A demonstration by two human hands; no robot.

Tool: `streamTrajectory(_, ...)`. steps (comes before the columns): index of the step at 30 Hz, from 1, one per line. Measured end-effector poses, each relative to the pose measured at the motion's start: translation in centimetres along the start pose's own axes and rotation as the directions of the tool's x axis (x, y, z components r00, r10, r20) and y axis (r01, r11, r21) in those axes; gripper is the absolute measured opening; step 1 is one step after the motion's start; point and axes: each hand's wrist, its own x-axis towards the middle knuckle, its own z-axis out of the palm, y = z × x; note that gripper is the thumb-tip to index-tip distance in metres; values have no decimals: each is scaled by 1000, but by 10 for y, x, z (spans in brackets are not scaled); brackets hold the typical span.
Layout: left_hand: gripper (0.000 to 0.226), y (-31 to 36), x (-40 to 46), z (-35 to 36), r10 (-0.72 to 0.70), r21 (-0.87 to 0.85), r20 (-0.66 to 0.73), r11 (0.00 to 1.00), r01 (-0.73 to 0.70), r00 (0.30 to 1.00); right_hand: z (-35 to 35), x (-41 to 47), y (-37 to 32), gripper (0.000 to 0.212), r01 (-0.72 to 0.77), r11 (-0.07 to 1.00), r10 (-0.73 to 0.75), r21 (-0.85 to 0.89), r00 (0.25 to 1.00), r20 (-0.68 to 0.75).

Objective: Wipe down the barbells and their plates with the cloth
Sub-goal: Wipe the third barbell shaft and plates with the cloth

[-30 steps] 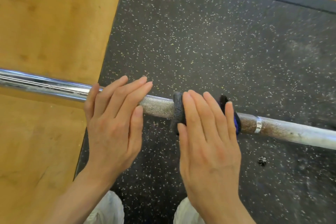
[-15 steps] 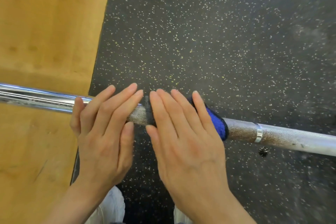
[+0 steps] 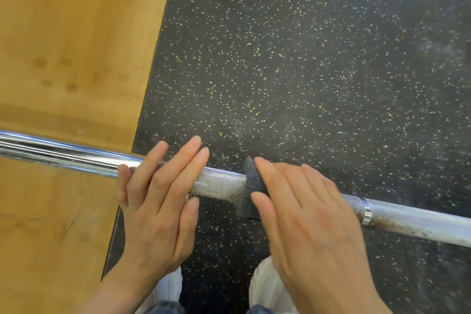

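The barbell (image 3: 219,182) runs from the left edge, over the wooden floor (image 3: 63,46), down to the right across the speckled rubber mat (image 3: 293,71). The left hand (image 3: 158,201) rests on the barbell where the smooth chrome meets the knurling, fingers straight and laid flat over it. Just right of that along the bar, the right hand (image 3: 305,214) presses a dark grey cloth (image 3: 251,186) against the knurled shaft with straight fingers (the cloth wraps partly around the bar), short of the shiny ring mark (image 3: 367,214).
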Motion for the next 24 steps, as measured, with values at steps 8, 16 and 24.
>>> streamTrajectory(8, 46, -3, -6, 3, 28, 23, 9, 999, -28, 1000, 9, -3, -10, 49, 108, 994, -107, -8, 994, 36)
streamTrajectory(16, 47, -2, 4, 8, 1, 20, -24, 1000, -1, 1000, 19, 7, -29, 46, 46, 999, -46, -9, 998, -33)
streamTrajectory(24, 47, -1, 21, 11, -10, 5, -39, 1000, 10, 999, 21, 3, -5, 46, -1, 996, -11, -91, 990, -139)
